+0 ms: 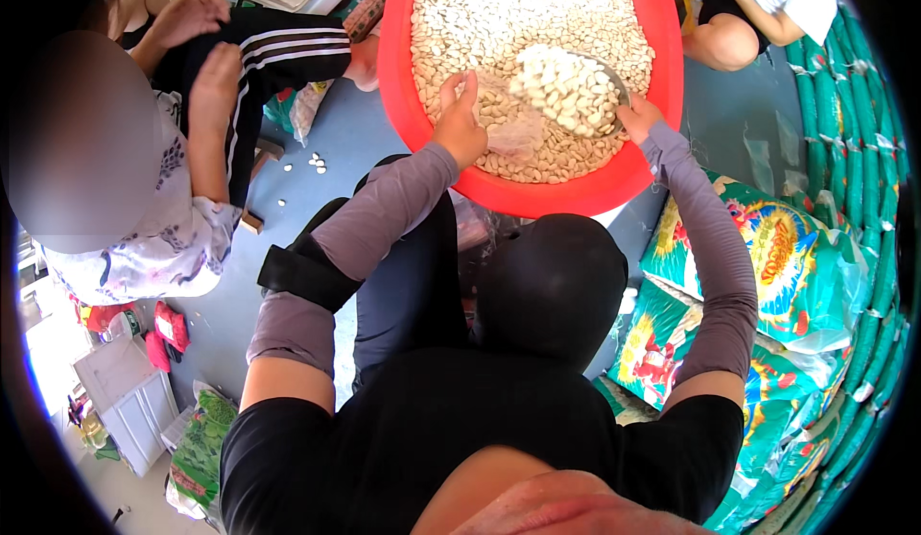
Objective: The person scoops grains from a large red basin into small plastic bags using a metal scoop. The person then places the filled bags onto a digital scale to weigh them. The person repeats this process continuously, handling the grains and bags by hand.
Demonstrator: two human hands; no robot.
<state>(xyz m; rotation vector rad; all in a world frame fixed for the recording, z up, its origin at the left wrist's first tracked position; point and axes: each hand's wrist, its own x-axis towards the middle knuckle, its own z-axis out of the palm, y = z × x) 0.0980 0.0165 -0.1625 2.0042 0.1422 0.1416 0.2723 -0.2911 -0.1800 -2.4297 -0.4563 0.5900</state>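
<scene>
A large red tub (614, 182) full of white, flat seeds (480, 17), perhaps pumpkin seeds, stands in front of my knees. My right hand (641, 118) is closed at the near right end of a metal scoop (622, 82), which is heaped with the seeds and tilted toward the left. Over the tub's near left part, my left hand (460, 124) grips a clear plastic bag (516, 134), its thumb pointing up. The bag's mouth lies beside the scoop's left end; seeds there are blurred, so I cannot tell whether they are falling into it.
A person (206, 103) sits at the left, hands raised near the knees; another person (767, 7) is at the upper right. Green printed packages (787, 257) are piled by my right arm, beside stacked green bundles (854, 132). A few seeds (318, 163) lie on the floor.
</scene>
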